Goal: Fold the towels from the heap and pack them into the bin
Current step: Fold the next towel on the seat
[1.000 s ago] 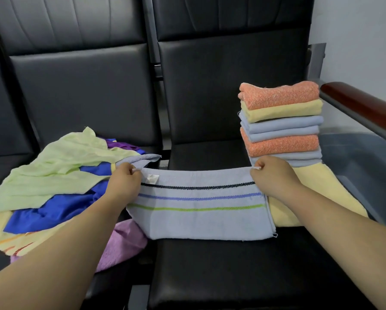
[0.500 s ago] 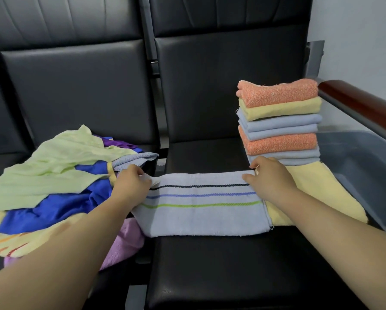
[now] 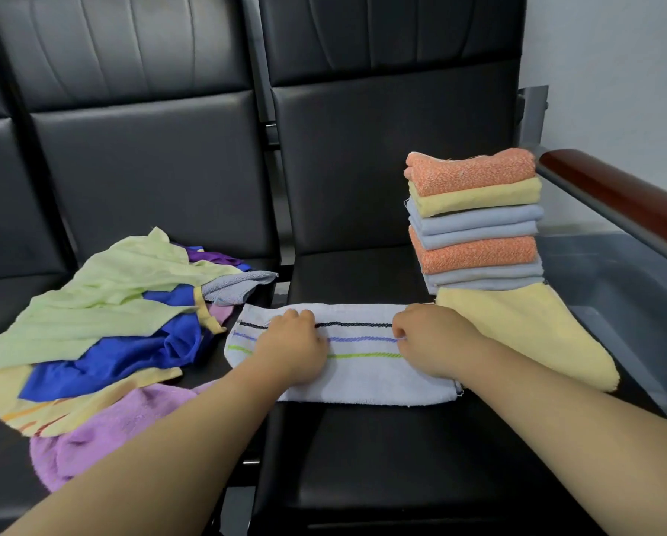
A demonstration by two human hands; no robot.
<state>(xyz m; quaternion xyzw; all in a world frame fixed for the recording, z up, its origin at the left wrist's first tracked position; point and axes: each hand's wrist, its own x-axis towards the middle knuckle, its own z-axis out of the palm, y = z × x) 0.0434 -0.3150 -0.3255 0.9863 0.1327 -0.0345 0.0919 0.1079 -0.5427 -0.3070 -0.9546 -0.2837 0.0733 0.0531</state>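
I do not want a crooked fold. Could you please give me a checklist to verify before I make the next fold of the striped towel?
1. The striped towel lies flat as a long strip on the seat: ok.
2. The left hand and the right hand both rest on it: ok.
3. Firm pinch of the cloth: cannot tell, the curled fingers hide it.
4. Its left end is free of the heap: cannot tell, they lie very close.
5. The folded stack stands upright on the yellow towel: ok.
6. The bin is open, right of the seat: ok.
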